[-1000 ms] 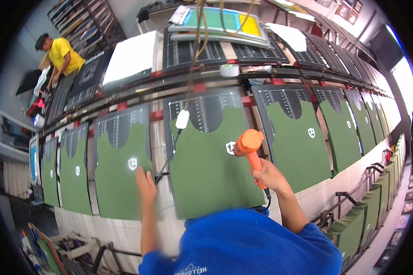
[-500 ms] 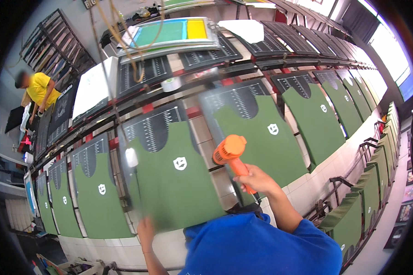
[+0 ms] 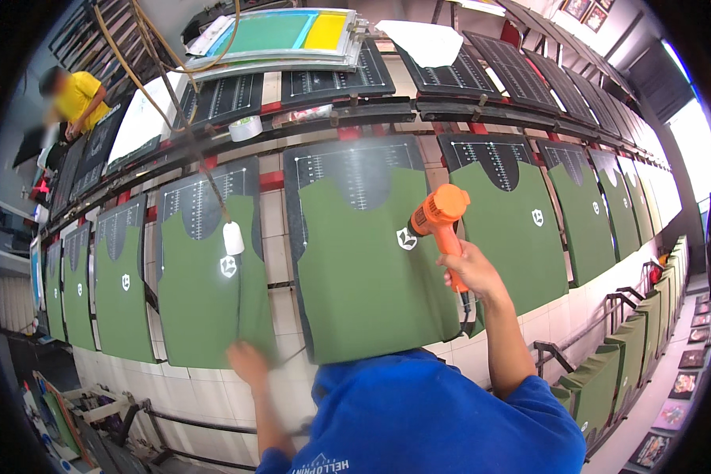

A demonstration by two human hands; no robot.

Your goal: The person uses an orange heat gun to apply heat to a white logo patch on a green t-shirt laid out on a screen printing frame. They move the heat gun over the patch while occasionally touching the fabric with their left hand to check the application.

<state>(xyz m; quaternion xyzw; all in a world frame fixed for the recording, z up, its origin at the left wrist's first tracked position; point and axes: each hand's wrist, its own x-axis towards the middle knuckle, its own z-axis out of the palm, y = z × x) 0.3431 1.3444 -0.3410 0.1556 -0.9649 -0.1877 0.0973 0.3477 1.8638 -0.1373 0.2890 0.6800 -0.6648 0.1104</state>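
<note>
- The orange heat gun [image 3: 438,217] stands upright in your right hand [image 3: 470,271], fingers wrapped round its handle, nozzle aimed left at the white emblem [image 3: 407,238] on the middle green shirt [image 3: 371,268].
- Your left hand [image 3: 247,363] is blurred near the neighbouring shirt's [image 3: 205,292] hem; its grip cannot be told.
</note>
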